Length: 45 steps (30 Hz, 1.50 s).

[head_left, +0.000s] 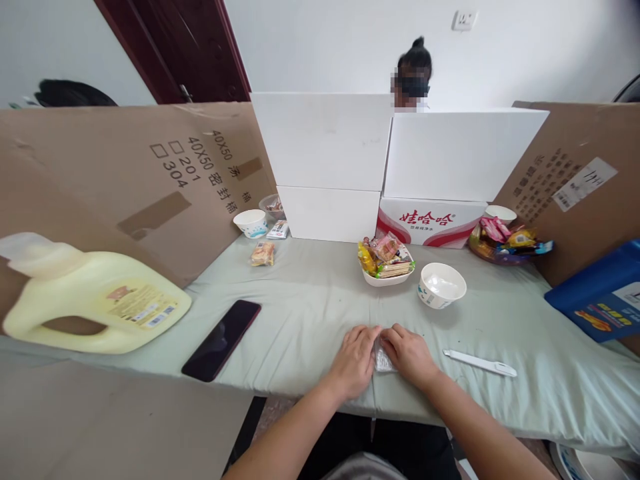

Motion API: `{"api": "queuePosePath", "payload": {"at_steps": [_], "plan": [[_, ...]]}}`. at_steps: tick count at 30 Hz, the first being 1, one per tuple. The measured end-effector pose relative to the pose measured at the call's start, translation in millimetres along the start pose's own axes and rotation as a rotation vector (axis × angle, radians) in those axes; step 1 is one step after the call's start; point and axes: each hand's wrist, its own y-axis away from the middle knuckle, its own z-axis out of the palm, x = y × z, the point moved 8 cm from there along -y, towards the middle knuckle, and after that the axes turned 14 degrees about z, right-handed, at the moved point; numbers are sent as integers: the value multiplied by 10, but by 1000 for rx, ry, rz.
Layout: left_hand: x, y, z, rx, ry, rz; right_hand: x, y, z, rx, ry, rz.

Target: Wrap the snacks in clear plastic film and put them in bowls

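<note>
A small whitish packet with print [384, 362] lies flat on the green cloth near the table's front edge. My left hand [353, 361] is at its left side, fingers together and pressed toward its top edge. From the other side my right hand [414, 359] curls its fingers onto the packet, and both sets of fingertips nearly meet there. The hands hide most of the packet's upper part. To the right lies a white cutter-like tool [480, 363]. Beyond the right hand stands a white paper bowl [443, 285] with something clear inside.
A white dish of wrapped snacks [386, 261] stands ahead. Leftward are a black phone [223, 340], a snack packet [263, 254] and a yellow jug [100, 300]. A blue container [600, 293] is at right. White boxes [325, 147] wall the back; a person [415, 70] is behind them.
</note>
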Motion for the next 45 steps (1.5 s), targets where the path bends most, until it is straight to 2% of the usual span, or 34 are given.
{"api": "queuePosePath", "payload": {"at_steps": [4,8,10,12,14,18,21,22,23,25,27,30,33,37,39,41,45], "plan": [[-26,-16,-21,37,-56,-71,54,24,-14,79,-8,36],[-51,-15,-6,77,-74,-103,157,20,-167,231,-9,110],[-45,-12,-9,91,-61,-89,84,57,-226,247,-25,44],[-38,-4,-36,113,-50,-77,-82,152,-217,162,-69,-100],[-35,8,-83,153,-31,-63,-201,289,-173,38,-107,-186],[-86,47,-139,239,30,-57,-121,459,-213,-86,-65,-209],[-138,71,-88,245,6,-41,178,246,-560,9,4,-192],[-154,79,-64,244,-12,-36,347,82,-738,92,42,-112],[-170,87,-42,243,-26,-35,572,-116,-889,144,110,49],[-202,103,-7,244,-41,-48,862,-489,-1098,169,170,194],[-219,115,12,240,-45,-60,1042,-814,-1112,78,215,269],[-217,122,12,231,-56,-56,1145,-1054,-870,-182,267,311],[-213,124,8,224,-54,-34,1133,-999,-634,-370,322,320],[-215,112,-16,227,-49,-20,1259,-808,-597,-422,426,376],[-191,84,-29,207,-30,-7,1497,-732,-720,-415,483,443],[-156,47,-44,175,-1,0,1838,-675,-946,-382,545,532],[-98,-11,-86,136,28,-16,2480,-591,-1559,-167,654,719]]}}
